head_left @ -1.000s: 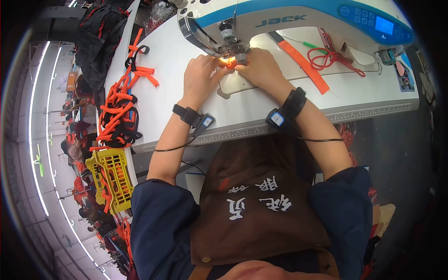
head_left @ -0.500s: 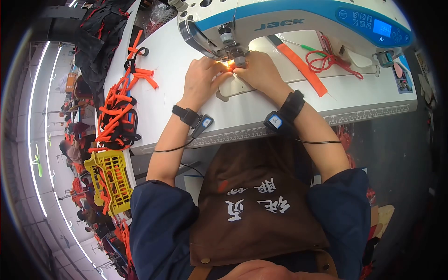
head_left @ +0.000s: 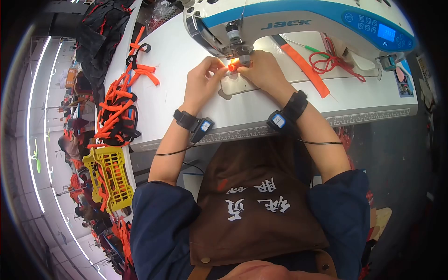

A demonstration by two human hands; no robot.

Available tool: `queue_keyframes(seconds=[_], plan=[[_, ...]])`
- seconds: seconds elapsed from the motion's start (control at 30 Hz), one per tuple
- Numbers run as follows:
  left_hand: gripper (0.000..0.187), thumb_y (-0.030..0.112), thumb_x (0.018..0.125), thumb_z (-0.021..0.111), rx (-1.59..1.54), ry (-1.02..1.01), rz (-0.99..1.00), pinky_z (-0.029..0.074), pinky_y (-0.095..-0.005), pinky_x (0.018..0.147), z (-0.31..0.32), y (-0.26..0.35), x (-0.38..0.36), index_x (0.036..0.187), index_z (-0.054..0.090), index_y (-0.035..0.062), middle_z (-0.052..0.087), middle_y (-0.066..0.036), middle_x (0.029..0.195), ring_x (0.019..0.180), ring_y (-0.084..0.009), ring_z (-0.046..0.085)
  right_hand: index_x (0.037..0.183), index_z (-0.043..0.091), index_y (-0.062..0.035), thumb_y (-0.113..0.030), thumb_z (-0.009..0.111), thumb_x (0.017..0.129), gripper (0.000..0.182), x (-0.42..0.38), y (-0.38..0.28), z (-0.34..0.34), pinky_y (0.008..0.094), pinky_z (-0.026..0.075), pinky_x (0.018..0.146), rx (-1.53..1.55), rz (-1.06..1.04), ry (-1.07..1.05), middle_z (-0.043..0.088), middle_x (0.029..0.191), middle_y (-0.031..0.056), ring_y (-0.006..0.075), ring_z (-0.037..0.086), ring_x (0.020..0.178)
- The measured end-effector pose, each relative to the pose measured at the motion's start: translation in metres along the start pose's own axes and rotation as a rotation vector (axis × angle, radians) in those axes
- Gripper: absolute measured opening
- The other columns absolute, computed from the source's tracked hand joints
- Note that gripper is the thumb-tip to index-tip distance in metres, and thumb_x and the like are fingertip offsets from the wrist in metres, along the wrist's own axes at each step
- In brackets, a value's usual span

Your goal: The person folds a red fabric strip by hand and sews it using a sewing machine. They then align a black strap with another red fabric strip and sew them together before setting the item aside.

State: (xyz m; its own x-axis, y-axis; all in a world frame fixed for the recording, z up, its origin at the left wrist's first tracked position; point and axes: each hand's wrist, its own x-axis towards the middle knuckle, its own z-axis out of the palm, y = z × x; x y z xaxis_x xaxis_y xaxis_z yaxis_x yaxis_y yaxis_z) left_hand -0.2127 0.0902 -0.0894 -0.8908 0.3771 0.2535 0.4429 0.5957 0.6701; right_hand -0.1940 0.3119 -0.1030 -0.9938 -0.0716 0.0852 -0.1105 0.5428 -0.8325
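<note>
A small orange fabric piece (head_left: 232,67) lies under the lit needle area of the sewing machine (head_left: 289,19). My left hand (head_left: 204,77) is closed at its left side, thumb and forefinger pinched at the fabric's edge. From the right, my right hand (head_left: 262,70) pinches the same piece close to the presser foot (head_left: 241,51). Its fingertips are partly hidden by the machine head. Both wrists rest just above the table's front edge.
Orange and black strips (head_left: 119,109) are heaped at the table's left, above a yellow basket (head_left: 112,179). Right of my hands lie a flat orange strip (head_left: 305,70), a red cord (head_left: 329,63) and a green-handled tool (head_left: 310,48). A ruler tape (head_left: 364,115) edges the table.
My left thumb and forefinger have opened a little around the fabric, showing more of the orange piece. The right hand stays by the presser foot. The whole view has shifted slightly.
</note>
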Motion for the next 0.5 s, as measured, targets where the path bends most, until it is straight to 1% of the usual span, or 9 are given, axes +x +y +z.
queue_keyframes(seconds=[0.03,0.13,0.23,0.33,0.43,0.5], plan=[[0.019,0.021,0.097,0.080,-0.079,0.019,-0.052,0.056,-0.0318,0.076,0.000,-0.002,0.000,0.107,0.077,0.0046,0.080,-0.007,0.096,0.085,-0.0155,0.074,0.107,0.085,-0.0026,-0.019,0.081,0.084,0.028,0.000,0.001,0.000,0.0430,0.061,0.090,0.005,0.004,-0.005,0.082,0.096,0.0176,0.0343,0.079,0.093],[0.025,0.022,0.098,0.080,-0.106,-0.054,-0.130,0.055,-0.0290,0.075,-0.005,-0.006,0.006,0.113,0.079,0.0029,0.081,-0.007,0.095,0.085,-0.0114,0.074,0.108,0.085,-0.0019,-0.020,0.082,0.084,0.030,0.001,0.003,0.001,0.0421,0.061,0.091,0.013,0.011,-0.012,0.082,0.097,0.0171,0.0336,0.079,0.093],[0.027,0.023,0.096,0.082,-0.087,-0.096,-0.177,0.055,-0.0291,0.075,-0.006,-0.004,0.012,0.113,0.083,0.0031,0.081,-0.009,0.093,0.085,-0.0118,0.073,0.109,0.084,-0.0010,-0.021,0.083,0.084,0.032,0.002,0.006,0.004,0.0416,0.061,0.091,0.011,0.023,-0.007,0.082,0.097,0.0169,0.0332,0.079,0.093],[0.024,0.023,0.094,0.084,-0.030,-0.156,-0.218,0.054,-0.0295,0.074,-0.006,0.001,0.018,0.107,0.085,0.0035,0.082,-0.009,0.094,0.081,-0.0126,0.072,0.109,0.084,-0.0008,-0.022,0.083,0.084,0.033,0.001,0.005,0.003,0.0415,0.061,0.091,0.012,0.024,0.002,0.082,0.097,0.0166,0.0329,0.079,0.093],[0.023,0.024,0.092,0.084,0.002,-0.186,-0.204,0.054,-0.0305,0.074,-0.006,0.002,0.020,0.105,0.086,0.0042,0.082,-0.010,0.094,0.078,-0.0150,0.072,0.109,0.084,-0.0009,-0.022,0.083,0.084,0.033,0.002,0.008,0.006,0.0416,0.061,0.091,0.007,0.007,0.012,0.082,0.097,0.0164,0.0327,0.079,0.093],[0.024,0.025,0.090,0.084,0.109,-0.163,-0.176,0.055,-0.0332,0.074,-0.007,0.012,0.019,0.103,0.086,0.0049,0.081,-0.010,0.094,0.079,-0.0190,0.073,0.109,0.084,-0.0009,-0.022,0.083,0.084,0.033,0.001,0.003,0.002,0.0417,0.061,0.091,0.010,0.026,-0.009,0.082,0.097,0.0163,0.0325,0.079,0.094]])
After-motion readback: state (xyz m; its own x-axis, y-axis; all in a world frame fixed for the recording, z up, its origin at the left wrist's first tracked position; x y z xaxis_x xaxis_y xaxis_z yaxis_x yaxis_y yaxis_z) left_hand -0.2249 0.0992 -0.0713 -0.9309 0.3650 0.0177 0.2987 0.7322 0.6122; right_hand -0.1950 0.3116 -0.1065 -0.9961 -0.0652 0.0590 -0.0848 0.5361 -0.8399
